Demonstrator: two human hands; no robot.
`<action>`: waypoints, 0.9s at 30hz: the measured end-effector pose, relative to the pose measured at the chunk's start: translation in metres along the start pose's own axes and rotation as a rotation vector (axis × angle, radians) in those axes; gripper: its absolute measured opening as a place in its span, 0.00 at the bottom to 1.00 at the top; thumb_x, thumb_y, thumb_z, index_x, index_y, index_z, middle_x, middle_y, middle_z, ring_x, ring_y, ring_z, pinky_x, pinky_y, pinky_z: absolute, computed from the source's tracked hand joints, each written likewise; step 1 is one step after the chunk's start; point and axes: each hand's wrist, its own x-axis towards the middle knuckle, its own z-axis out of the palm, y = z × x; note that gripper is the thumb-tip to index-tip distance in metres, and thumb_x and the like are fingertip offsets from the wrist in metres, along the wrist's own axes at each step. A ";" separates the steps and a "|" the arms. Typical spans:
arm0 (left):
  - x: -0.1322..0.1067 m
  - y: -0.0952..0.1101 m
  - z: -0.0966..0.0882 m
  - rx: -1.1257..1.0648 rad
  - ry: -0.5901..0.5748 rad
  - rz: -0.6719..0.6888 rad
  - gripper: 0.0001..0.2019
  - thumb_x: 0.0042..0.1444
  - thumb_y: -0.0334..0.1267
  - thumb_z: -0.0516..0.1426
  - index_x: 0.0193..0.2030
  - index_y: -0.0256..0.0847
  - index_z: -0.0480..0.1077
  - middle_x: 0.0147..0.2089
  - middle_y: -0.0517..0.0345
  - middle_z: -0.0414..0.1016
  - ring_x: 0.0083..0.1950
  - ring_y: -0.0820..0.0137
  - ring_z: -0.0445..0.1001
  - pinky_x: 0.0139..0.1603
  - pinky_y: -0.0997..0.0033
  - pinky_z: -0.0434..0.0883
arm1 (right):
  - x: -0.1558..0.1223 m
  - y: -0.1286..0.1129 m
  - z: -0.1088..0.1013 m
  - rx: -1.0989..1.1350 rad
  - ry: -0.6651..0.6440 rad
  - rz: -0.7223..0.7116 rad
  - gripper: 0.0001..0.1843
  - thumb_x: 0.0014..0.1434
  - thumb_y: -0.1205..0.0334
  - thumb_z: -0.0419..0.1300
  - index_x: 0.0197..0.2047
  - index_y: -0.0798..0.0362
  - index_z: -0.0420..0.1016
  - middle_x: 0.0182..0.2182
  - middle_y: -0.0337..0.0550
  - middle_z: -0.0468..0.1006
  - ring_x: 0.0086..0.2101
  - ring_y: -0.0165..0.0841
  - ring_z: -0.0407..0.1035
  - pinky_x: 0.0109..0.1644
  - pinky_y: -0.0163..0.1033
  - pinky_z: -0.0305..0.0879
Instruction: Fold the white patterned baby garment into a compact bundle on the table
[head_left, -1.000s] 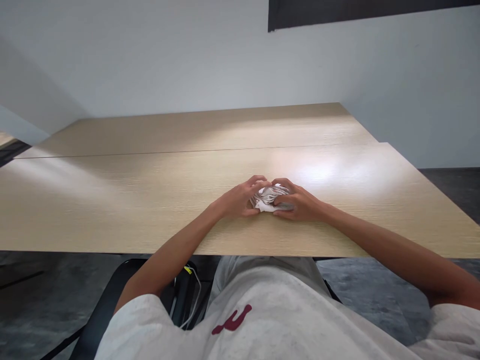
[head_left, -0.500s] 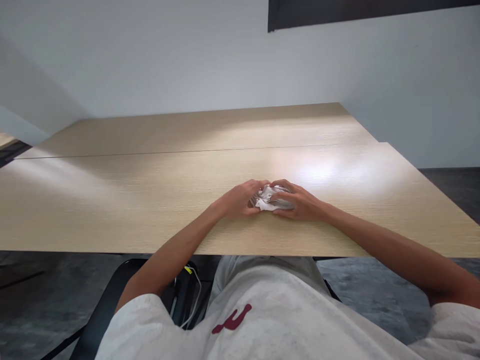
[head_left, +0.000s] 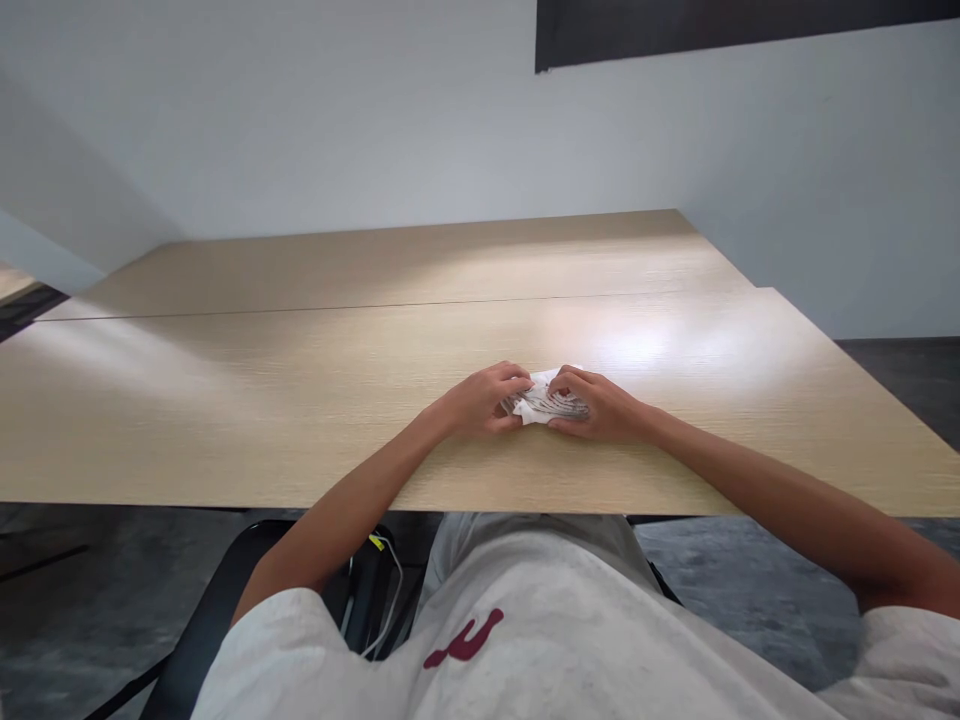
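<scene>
A small crumpled white bundle with dark markings [head_left: 546, 402] lies on the light wooden table [head_left: 300, 400], a little in from its near edge. It looks like cloth or paper; I cannot tell which. My left hand [head_left: 480, 400] grips its left side with curled fingers. My right hand [head_left: 600, 405] holds its right side, fingers bent over the top. Both hands rest on the tabletop and hide most of the bundle.
A seam [head_left: 375, 303] runs across the table from left to right. A pale wall [head_left: 375, 120] stands behind the far edge, with a dark panel [head_left: 735, 30] at the upper right. Under the near edge are a black chair [head_left: 225, 600] and a white cable [head_left: 390, 600].
The fingers of both hands have shifted slightly over the bundle, squeezing it a little flatter. The view has tipped a touch. The hands stay in the same spot.
</scene>
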 end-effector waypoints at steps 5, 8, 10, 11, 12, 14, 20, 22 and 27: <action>0.001 0.003 -0.003 0.016 -0.028 -0.016 0.13 0.61 0.36 0.56 0.52 0.37 0.70 0.55 0.43 0.72 0.55 0.58 0.71 0.54 0.60 0.71 | -0.001 0.001 0.000 0.006 -0.022 0.012 0.24 0.56 0.54 0.66 0.52 0.49 0.64 0.46 0.49 0.72 0.37 0.37 0.70 0.38 0.40 0.68; 0.002 0.003 -0.002 0.000 -0.016 -0.043 0.13 0.63 0.36 0.53 0.53 0.38 0.69 0.55 0.45 0.72 0.56 0.59 0.70 0.56 0.60 0.70 | 0.000 0.003 0.001 0.017 0.006 0.023 0.28 0.55 0.56 0.67 0.56 0.49 0.62 0.50 0.51 0.70 0.40 0.39 0.71 0.39 0.41 0.69; 0.002 0.003 -0.001 -0.020 0.004 -0.052 0.14 0.64 0.36 0.50 0.53 0.39 0.69 0.55 0.46 0.72 0.57 0.59 0.70 0.58 0.59 0.70 | 0.000 0.004 0.001 0.008 0.036 0.020 0.27 0.56 0.59 0.65 0.57 0.49 0.61 0.49 0.51 0.70 0.40 0.39 0.71 0.39 0.41 0.69; 0.002 0.003 -0.001 -0.029 0.011 -0.052 0.14 0.65 0.36 0.50 0.54 0.39 0.69 0.55 0.46 0.72 0.57 0.59 0.70 0.58 0.58 0.69 | 0.000 0.005 0.002 0.003 0.048 0.016 0.27 0.57 0.61 0.64 0.57 0.49 0.61 0.48 0.50 0.71 0.39 0.39 0.71 0.39 0.41 0.70; 0.002 0.003 -0.002 -0.037 0.013 -0.048 0.14 0.65 0.37 0.49 0.54 0.39 0.69 0.55 0.46 0.72 0.57 0.59 0.70 0.58 0.58 0.69 | -0.001 0.006 0.002 0.002 0.058 0.009 0.26 0.58 0.62 0.63 0.58 0.48 0.61 0.48 0.50 0.71 0.39 0.38 0.71 0.39 0.41 0.70; 0.002 0.003 -0.003 -0.056 0.008 -0.029 0.15 0.65 0.41 0.51 0.54 0.39 0.69 0.54 0.46 0.73 0.56 0.58 0.70 0.57 0.58 0.69 | -0.002 0.007 0.004 0.020 0.096 -0.015 0.24 0.60 0.63 0.61 0.58 0.48 0.62 0.48 0.50 0.72 0.39 0.38 0.72 0.39 0.41 0.70; 0.004 0.002 0.002 -0.052 0.171 0.015 0.18 0.58 0.48 0.59 0.49 0.39 0.68 0.43 0.48 0.74 0.47 0.60 0.72 0.49 0.59 0.72 | -0.003 0.010 0.007 0.066 0.394 -0.055 0.22 0.63 0.55 0.59 0.59 0.47 0.60 0.47 0.50 0.76 0.42 0.40 0.74 0.41 0.43 0.72; 0.003 0.001 0.006 -0.015 0.304 0.000 0.12 0.60 0.46 0.58 0.44 0.41 0.69 0.41 0.49 0.73 0.43 0.63 0.72 0.46 0.61 0.72 | -0.002 0.011 0.006 0.016 0.429 -0.061 0.22 0.63 0.56 0.60 0.58 0.46 0.60 0.48 0.51 0.76 0.47 0.43 0.72 0.47 0.48 0.72; 0.000 0.005 0.009 0.084 0.406 -0.014 0.09 0.57 0.45 0.60 0.41 0.44 0.71 0.39 0.51 0.72 0.44 0.62 0.71 0.48 0.57 0.72 | 0.004 0.018 0.003 -0.107 0.528 0.051 0.15 0.59 0.67 0.57 0.49 0.48 0.65 0.52 0.53 0.71 0.54 0.48 0.66 0.54 0.59 0.67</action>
